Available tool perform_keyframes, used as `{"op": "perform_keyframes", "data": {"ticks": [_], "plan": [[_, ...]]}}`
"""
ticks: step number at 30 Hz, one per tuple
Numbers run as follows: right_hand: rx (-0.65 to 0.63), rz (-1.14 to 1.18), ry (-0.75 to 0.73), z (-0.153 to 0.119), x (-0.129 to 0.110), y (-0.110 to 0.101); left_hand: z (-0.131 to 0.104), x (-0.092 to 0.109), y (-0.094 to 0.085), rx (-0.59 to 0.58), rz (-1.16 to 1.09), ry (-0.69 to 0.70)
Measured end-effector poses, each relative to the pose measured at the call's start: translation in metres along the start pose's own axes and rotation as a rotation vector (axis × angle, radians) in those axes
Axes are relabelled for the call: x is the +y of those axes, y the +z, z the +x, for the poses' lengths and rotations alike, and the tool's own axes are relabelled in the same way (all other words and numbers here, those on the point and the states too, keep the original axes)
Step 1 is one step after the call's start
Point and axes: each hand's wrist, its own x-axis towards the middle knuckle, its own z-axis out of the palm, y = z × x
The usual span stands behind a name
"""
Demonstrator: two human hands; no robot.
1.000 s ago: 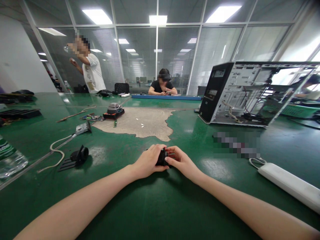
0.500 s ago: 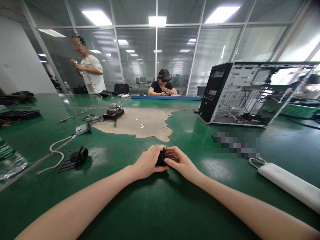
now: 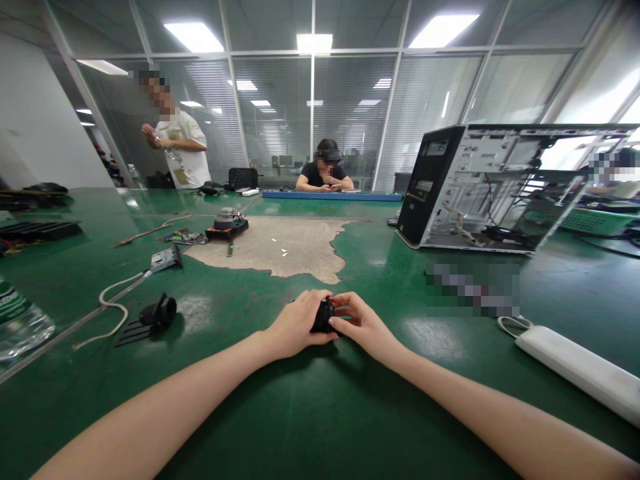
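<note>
A small black object [image 3: 323, 316] is at the centre of the green table [image 3: 280, 413], partly hidden by my fingers. My left hand [image 3: 299, 325] is wrapped over its left side, with the thumb low along the near edge. From the right, my right hand [image 3: 361, 325] grips the same object between thumb and fingers. What exactly the object is cannot be made out.
A black slotted part [image 3: 153, 319] and a bottle [image 3: 23, 320] lie left, near a metal bracket [image 3: 164, 259]. An open computer case [image 3: 480, 190] stands right, behind a white power strip [image 3: 575, 367]. Two people are across the table.
The standing person at the back left has shifted their hands and head slightly. Both my hands and the black object look unmoved.
</note>
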Motion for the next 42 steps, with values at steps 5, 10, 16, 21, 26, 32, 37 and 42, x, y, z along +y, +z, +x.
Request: {"op": "perform_keyframes", "data": {"ticks": [5, 10, 16, 21, 26, 32, 37, 42], "plan": [[-0.047, 0.025, -0.009, -0.0024, -0.0015, -0.0009, 0.0000, 0.0006, -0.0008, -0.004, -0.014, -0.010], [-0.036, 0.052, -0.027, -0.0038, -0.0034, -0.0007, 0.0000, 0.0004, -0.0006, -0.002, 0.001, -0.001], [-0.008, 0.008, -0.013, -0.0010, -0.0024, -0.0001, 0.0002, 0.0003, -0.0002, -0.003, 0.005, 0.002], [-0.028, -0.010, -0.025, -0.0028, -0.0020, -0.0001, 0.0010, 0.0016, -0.0018, -0.005, -0.005, 0.005], [-0.025, 0.005, -0.046, -0.0049, -0.0038, 0.0003, 0.0010, 0.0014, -0.0017, -0.012, -0.002, 0.003], [-0.011, -0.003, -0.033, -0.0023, -0.0007, 0.0013, 0.0007, 0.0003, -0.0004, -0.010, 0.004, -0.001], [-0.024, -0.039, -0.032, -0.0013, 0.0003, -0.0004, 0.0005, 0.0007, -0.0016, -0.006, -0.003, 0.010], [-0.045, -0.002, -0.047, -0.0033, -0.0021, -0.0006, -0.0001, 0.0005, -0.0012, -0.003, -0.003, 0.012]]}}
